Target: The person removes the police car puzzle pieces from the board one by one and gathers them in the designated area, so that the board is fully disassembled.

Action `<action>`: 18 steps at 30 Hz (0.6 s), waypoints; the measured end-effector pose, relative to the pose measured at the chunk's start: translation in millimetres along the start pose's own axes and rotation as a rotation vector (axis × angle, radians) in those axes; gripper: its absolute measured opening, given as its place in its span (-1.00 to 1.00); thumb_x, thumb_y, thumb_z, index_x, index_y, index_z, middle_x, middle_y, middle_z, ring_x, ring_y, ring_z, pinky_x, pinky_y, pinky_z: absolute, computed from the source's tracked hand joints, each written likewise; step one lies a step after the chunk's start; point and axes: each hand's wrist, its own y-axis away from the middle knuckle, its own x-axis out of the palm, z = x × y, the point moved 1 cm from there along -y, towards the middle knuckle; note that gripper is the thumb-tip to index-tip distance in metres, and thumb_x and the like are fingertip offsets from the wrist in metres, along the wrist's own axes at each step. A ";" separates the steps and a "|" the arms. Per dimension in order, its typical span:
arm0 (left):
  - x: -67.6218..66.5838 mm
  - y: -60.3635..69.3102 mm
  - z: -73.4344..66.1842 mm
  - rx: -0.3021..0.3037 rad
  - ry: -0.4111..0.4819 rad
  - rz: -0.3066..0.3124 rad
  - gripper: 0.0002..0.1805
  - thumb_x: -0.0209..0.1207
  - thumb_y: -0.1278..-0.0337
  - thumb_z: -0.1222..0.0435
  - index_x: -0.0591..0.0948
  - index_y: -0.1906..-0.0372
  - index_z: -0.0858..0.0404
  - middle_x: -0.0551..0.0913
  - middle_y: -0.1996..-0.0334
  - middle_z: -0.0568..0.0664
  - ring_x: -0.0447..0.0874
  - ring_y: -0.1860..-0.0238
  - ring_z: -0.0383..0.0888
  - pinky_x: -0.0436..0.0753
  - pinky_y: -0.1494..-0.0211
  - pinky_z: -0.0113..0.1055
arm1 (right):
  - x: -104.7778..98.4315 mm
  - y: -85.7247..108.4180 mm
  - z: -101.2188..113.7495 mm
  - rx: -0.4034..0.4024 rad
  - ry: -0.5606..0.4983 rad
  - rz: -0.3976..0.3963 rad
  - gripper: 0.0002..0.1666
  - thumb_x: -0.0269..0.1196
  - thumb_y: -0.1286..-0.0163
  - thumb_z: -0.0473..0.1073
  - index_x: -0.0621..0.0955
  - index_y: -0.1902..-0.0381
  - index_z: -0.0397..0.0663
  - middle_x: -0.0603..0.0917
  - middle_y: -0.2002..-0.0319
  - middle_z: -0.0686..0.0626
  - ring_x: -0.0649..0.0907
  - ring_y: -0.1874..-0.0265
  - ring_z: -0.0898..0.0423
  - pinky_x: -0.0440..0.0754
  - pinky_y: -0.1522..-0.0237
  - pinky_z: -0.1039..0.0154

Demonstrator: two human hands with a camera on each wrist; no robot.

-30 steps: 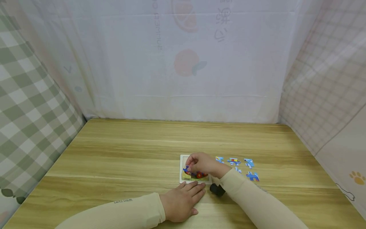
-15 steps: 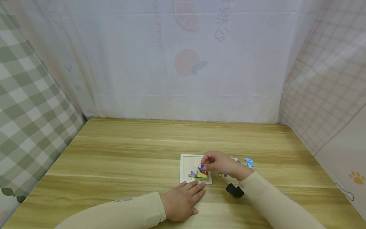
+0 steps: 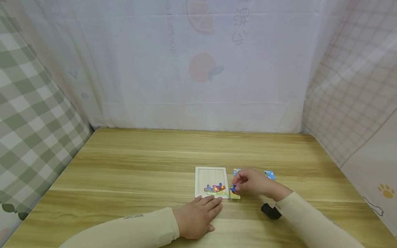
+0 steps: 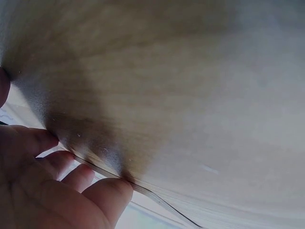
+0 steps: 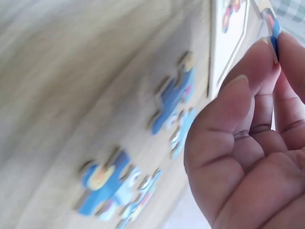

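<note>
A square puzzle tray (image 3: 196, 181) with a pale rim lies on the table. Joined puzzle pieces (image 3: 216, 189) with red, blue and green printing sit in its lower right part. My left hand (image 3: 196, 218) rests flat, fingertips touching the tray's near edge; the left wrist view shows these fingers (image 4: 109, 195) along that edge. Just right of the tray, my right hand (image 3: 252, 182) pinches a puzzle piece (image 3: 234, 193) between thumb and finger. In the right wrist view the pinched puzzle piece (image 5: 273, 33) is seen nearly edge-on.
Several loose blue puzzle pieces (image 5: 107, 188) lie on the wooden table (image 3: 124, 165) right of the tray, partly hidden by my right hand in the head view. A black object (image 3: 271, 212) shows at my right wrist. Cloth hangs behind and at both sides.
My right hand has moved rightward from over the tray to beside it, with a puzzle piece between its fingers. The pieces in the tray are now uncovered. My left hand has stayed still.
</note>
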 end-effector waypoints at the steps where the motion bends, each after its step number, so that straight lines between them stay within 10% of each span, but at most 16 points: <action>1: 0.0 0.0 0.0 -0.001 0.002 0.001 -0.33 -0.13 -0.41 -0.12 0.22 -0.48 0.10 0.12 -0.49 -0.11 0.10 -0.46 -0.14 0.35 -0.34 -0.17 | -0.7 1.6 -1.5 0.007 0.009 0.000 -0.87 0.33 -0.22 -0.32 0.61 0.28 -0.26 0.62 0.44 0.03 0.53 0.37 0.13 0.51 0.32 0.32; 18: 1.5 0.5 -0.4 -0.006 0.018 0.017 -0.32 -0.16 -0.41 -0.12 0.19 -0.49 0.09 0.09 -0.50 -0.12 0.07 -0.47 -0.14 0.33 -0.36 -0.16 | 0.7 19.9 -15.5 0.025 0.027 -0.009 -0.89 0.31 -0.22 -0.36 0.58 0.30 -0.25 0.62 0.45 0.02 0.52 0.43 0.16 0.48 0.38 0.36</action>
